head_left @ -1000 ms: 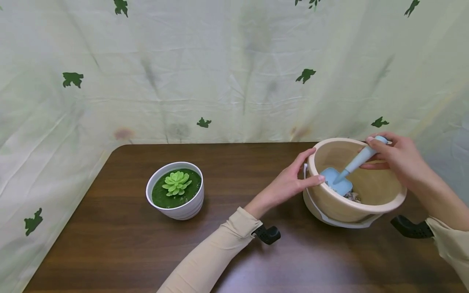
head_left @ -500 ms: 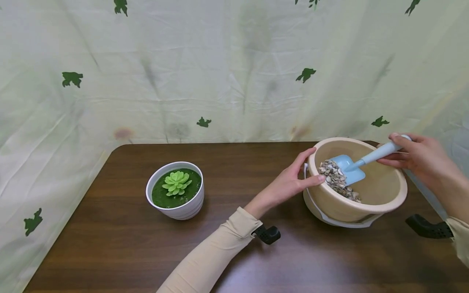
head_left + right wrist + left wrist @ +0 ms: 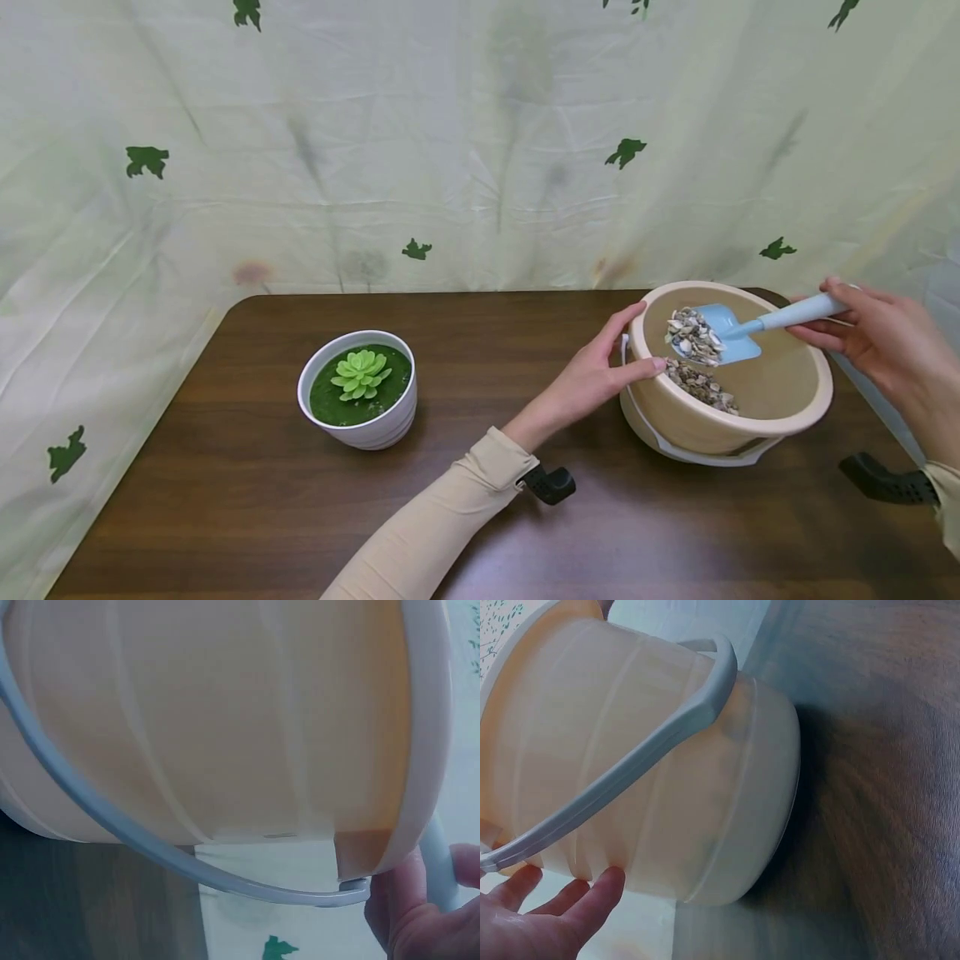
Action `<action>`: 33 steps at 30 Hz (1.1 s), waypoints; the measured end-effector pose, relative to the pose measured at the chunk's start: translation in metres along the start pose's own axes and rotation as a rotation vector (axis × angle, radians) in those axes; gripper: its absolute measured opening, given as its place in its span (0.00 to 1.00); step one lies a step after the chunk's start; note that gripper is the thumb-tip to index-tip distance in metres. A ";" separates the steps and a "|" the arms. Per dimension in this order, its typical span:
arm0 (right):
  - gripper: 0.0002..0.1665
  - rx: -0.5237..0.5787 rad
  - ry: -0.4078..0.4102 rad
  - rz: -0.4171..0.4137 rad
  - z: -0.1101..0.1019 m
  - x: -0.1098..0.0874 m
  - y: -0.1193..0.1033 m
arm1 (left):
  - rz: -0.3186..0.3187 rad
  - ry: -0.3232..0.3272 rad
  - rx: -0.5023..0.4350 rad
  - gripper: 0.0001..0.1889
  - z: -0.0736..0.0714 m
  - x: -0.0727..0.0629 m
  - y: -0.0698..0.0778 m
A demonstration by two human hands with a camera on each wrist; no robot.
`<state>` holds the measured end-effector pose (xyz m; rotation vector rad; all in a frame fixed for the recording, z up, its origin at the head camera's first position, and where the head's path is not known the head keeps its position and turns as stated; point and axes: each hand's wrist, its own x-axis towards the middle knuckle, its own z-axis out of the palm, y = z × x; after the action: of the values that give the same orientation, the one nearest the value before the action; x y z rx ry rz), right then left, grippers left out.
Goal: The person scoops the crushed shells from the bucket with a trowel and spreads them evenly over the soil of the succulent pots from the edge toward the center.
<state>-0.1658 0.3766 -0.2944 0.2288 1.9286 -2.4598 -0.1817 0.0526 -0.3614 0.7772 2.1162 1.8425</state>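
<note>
A cream bucket [image 3: 697, 437] stands at the right of the table in the head view. My left hand [image 3: 581, 379] grips its left side, thumb over the rim and fingers against the outer wall; those fingers [image 3: 596, 900] show in the left wrist view. My right hand [image 3: 888, 342] holds a light blue toy shovel [image 3: 795, 315] by its handle, above the bucket's inside. Small grey and white shell-like bits [image 3: 693, 335] heap on the blade. More loose bits [image 3: 701, 387] lie inside the bucket at its near left. In the right wrist view the shovel's handle [image 3: 441, 877] is partly hidden.
A white pot [image 3: 360, 433] with a green succulent [image 3: 362, 375] stands on the left of the brown wooden table [image 3: 247, 500]. The bucket's grey handle [image 3: 645, 754] hangs down along its side. A pale curtain with green leaf prints [image 3: 450, 125] hangs behind.
The shovel has risen from low in the bucket, moving right and levelling, and now carries a heap of bits. My right hand has moved right with it. The left hand has stayed in place.
</note>
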 end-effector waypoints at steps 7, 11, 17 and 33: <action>0.11 0.173 0.020 -0.090 -0.001 -0.012 0.007 | 0.006 0.004 -0.038 0.37 0.001 -0.004 -0.001; 0.12 0.254 0.040 -0.152 0.001 -0.019 0.012 | 0.002 0.000 -0.052 0.36 -0.003 -0.007 0.000; 0.11 0.357 0.034 -0.166 0.006 -0.024 0.012 | -0.028 0.019 -0.052 0.36 -0.012 -0.019 -0.002; 0.10 0.533 -0.022 -0.172 0.045 -0.033 0.014 | 0.067 -0.046 0.172 0.34 -0.045 -0.070 -0.006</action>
<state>-0.1367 0.3272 -0.2934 0.0345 1.2907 -3.0291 -0.1471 -0.0230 -0.3704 0.9303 2.2674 1.6722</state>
